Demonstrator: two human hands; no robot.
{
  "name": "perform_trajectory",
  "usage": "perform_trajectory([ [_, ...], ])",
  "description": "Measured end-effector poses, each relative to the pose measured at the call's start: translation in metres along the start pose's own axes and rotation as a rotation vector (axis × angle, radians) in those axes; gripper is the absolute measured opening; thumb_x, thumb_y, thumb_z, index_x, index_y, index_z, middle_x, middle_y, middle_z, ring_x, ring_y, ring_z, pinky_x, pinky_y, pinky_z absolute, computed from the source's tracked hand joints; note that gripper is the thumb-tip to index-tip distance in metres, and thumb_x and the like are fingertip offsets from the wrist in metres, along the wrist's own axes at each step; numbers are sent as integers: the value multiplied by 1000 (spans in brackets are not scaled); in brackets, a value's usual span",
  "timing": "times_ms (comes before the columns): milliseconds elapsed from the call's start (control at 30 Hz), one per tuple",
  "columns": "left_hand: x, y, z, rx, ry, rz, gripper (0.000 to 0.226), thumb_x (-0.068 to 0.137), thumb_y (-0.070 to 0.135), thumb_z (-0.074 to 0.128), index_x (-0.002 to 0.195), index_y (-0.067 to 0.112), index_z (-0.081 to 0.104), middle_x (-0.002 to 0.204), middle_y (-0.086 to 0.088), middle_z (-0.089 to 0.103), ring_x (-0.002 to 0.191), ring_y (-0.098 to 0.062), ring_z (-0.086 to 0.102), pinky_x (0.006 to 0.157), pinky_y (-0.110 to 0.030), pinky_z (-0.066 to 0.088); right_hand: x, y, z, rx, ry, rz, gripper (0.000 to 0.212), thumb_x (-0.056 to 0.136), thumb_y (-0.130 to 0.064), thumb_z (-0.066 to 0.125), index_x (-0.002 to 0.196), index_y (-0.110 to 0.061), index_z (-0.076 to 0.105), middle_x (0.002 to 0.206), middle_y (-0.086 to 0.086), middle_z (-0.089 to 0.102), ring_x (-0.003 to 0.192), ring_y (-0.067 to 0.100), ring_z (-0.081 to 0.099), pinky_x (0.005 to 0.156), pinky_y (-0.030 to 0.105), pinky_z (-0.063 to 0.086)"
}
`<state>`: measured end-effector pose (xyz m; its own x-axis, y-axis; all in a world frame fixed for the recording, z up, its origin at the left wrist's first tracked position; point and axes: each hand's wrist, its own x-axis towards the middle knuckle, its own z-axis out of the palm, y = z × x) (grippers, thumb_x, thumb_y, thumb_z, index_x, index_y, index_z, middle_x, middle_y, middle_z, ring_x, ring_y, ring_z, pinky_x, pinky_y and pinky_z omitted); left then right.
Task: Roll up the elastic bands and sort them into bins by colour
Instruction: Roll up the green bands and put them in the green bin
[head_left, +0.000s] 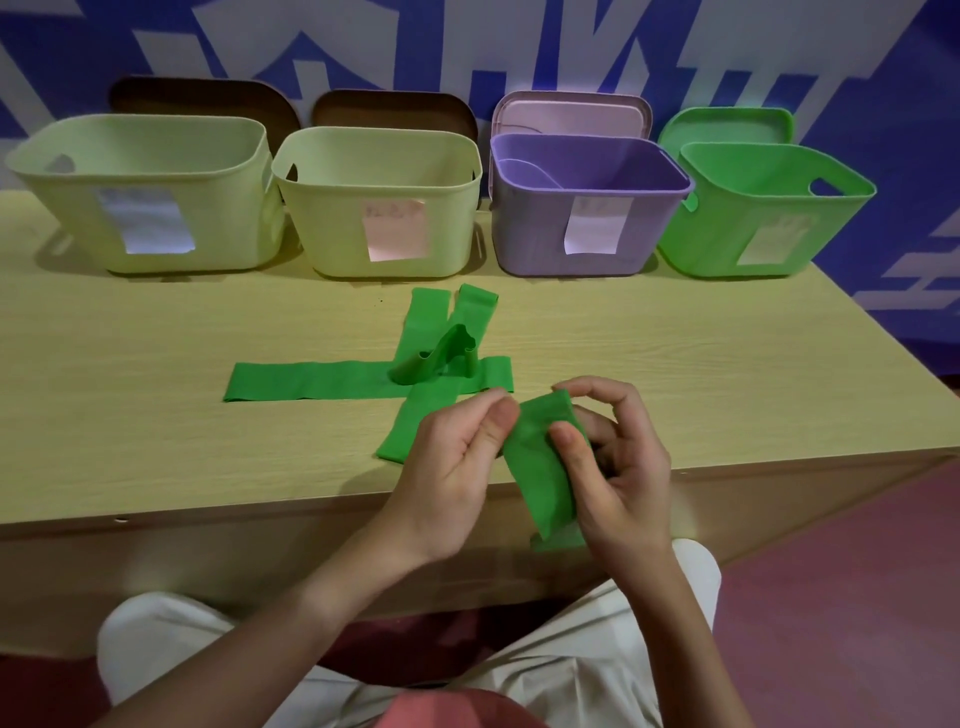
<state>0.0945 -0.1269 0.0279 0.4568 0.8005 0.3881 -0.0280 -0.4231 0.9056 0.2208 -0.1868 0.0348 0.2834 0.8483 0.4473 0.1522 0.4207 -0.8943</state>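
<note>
Wooden surface (156, 415) w/ four bins at back, green bin (769, 208) far right; contents not visible. Both hands, left (457, 467) & right (618, 467), pinch one green band (540, 467) at near edge, roll barely begun. Other bands (311, 382) lie flat, unrolled; most work left.

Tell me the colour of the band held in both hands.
Green band, clearest in the head view.

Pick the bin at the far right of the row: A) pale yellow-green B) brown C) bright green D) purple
C: the bright green bin ends the row on the right, next to the purple bin.
</note>
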Motion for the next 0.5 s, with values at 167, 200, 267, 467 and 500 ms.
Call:
perform_trajectory([
  [167, 0, 3, -4, -180, -9, -96, 59, 95, 46, 42, 94, -10, 58, 85, -32, 58, 79, -49, 56, 69, -62, 48, 2, -1, -3, -62, -31, -25, 23, 91, -4, 56, 110, -15, 62, 78, -5, 69, 64, 1, 61, 56, 12, 43],
  [200, 0, 3, -4, -198, -3, -110, 59, 94, 44, 41, 95, -12, 58, 85, -33, 57, 78, -48, 57, 70, -59, 50, 2, -1, -3, -62, -28, -22, 22, 91, -4, 56, 108, -15, 63, 80, -8, 69, 66, 0, 62, 58, 11, 44],
  [267, -1, 2, -2, -225, -3, -125, 62, 94, 43, 41, 92, -18, 55, 78, -32, 53, 68, -37, 54, 61, -45, 48, 1, -1, -1, -55, -1, -14, 16, 89, -4, 57, 98, -17, 62, 81, -10, 70, 70, 0, 64, 60, 11, 46],
  [467, 0, -1, 4, -123, -8, -117, 60, 96, 45, 37, 72, -8, 49, 59, -6, 41, 55, -13, 41, 54, -25, 35, 1, 3, 2, -20, 107, 11, 14, 86, -12, 65, 79, -20, 55, 65, -12, 63, 56, -2, 56, 52, 8, 40],
  [500, -1, -2, 3, -59, -8, -87, 61, 96, 49, 35, 74, -6, 51, 61, -8, 43, 57, -16, 43, 55, -30, 36, 1, 3, 2, -13, 112, 8, 15, 86, -15, 65, 77, -20, 54, 64, -12, 62, 55, -2, 55, 51, 8, 39],
])
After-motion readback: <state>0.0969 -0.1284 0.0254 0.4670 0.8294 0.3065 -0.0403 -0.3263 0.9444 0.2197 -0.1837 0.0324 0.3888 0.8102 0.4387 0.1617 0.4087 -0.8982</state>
